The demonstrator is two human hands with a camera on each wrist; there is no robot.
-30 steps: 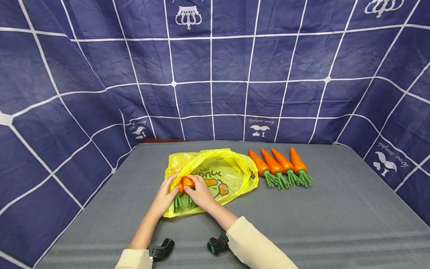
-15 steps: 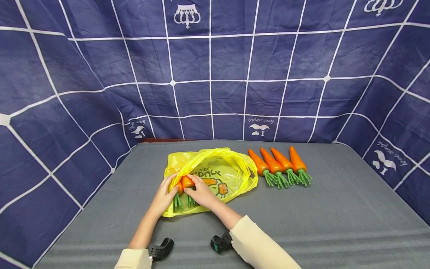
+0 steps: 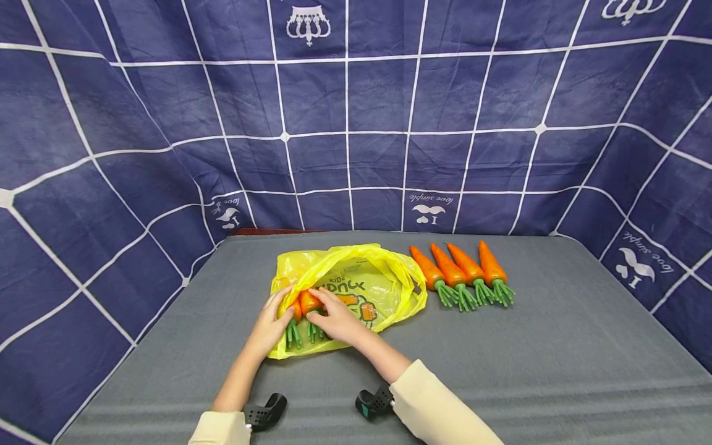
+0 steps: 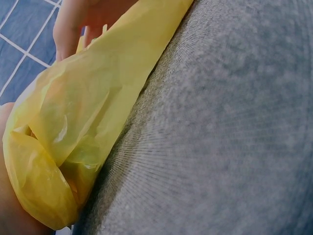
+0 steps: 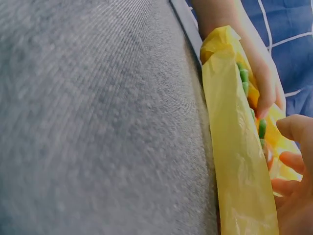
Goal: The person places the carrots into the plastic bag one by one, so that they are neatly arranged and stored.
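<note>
Two orange toy carrots with green tops lie side by side in the mouth of a yellow plastic bag (image 3: 392,318). My left hand (image 3: 269,330) grips the bag's left rim, its thumb reaching inside against the left carrot (image 3: 296,311). On the other side, my right hand (image 3: 340,319) holds the right carrot (image 3: 309,303) between thumb and fingers near its green top. The bag's side wall (image 5: 239,156) hides most of both carrots in the right wrist view. In the left wrist view, yellow plastic (image 4: 83,103) covers what lies inside.
Several more carrots (image 3: 453,269) lie in a row right of the bag, tips away from me. Everything rests on a grey cloth-covered table (image 3: 528,358). A blue curtain (image 3: 378,105) with white grid lines hangs behind and at both sides.
My right forearm and its wrist band have shifted slightly to the right. Both hands stay at the carrots in the bag's mouth; the row of carrots is unchanged.
</note>
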